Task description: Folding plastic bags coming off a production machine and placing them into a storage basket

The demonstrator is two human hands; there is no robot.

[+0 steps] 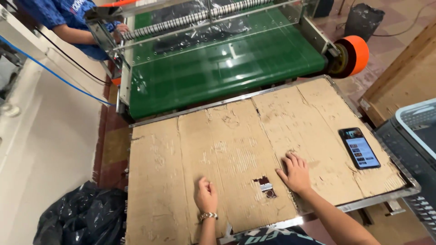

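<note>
hands on cardboard-covered desk [181,149]: left hand [206,195] a loose fist, holding nothing, right hand [296,173] flat with fingers spread, empty; phone [359,148] lies to its right, near, long axis pointing away, right hand nearer; torn hole [265,186] sits between hands

Two hands of the person wearing the camera are counted on the cardboard: one left hand [206,195], curled into a loose fist, and one right hand [296,172], laid flat with fingers spread. One cardboard sheet [227,149] is seen covering the table. One smartphone [359,148] with a lit screen is counted. One green conveyor belt [218,68], one orange roller [354,54], one black plastic bag [81,218] and one grey crate [415,140] are counted. One co-worker's arm [86,32] is seen.
</note>
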